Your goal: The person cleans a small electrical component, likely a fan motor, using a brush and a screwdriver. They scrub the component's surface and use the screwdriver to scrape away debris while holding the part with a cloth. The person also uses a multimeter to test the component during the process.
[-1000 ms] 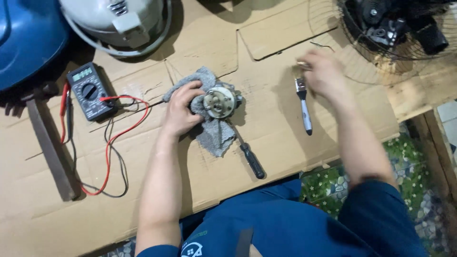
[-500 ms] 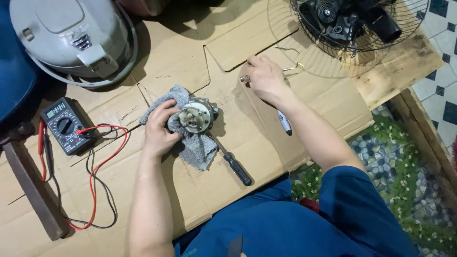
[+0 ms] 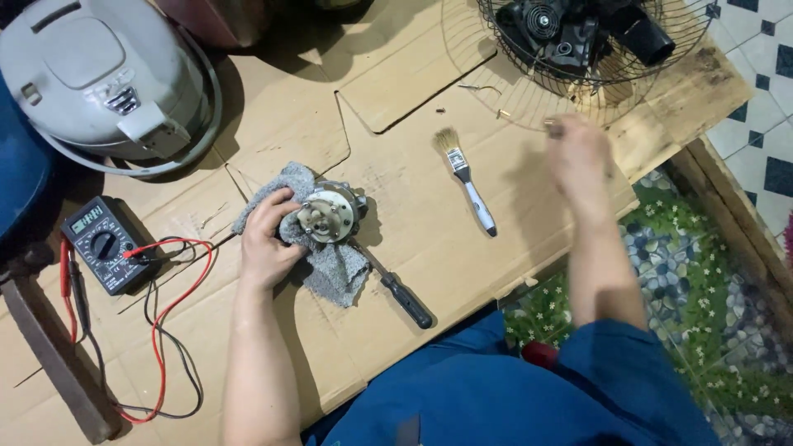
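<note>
The left hand (image 3: 268, 239) grips a small round motor (image 3: 328, 215), fingers curled around its near side with a grey rag (image 3: 334, 272) bunched between palm and metal. A screwdriver (image 3: 405, 297) lies just to the right of that grip, its black handle pointing away from it. The right hand (image 3: 578, 157) is blurred, beside the fan cage (image 3: 595, 49); I cannot tell whether its fingers pinch anything. A paintbrush (image 3: 467, 177) lies between the two hands on the cardboard (image 3: 429, 91)

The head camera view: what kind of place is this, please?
Probably an informal home repair spot for small appliances, set up on the floor. A multimeter with leads lies on flattened cardboard, the left hand holds a small motor in a rag, and a dismantled fan lies nearby.
</note>
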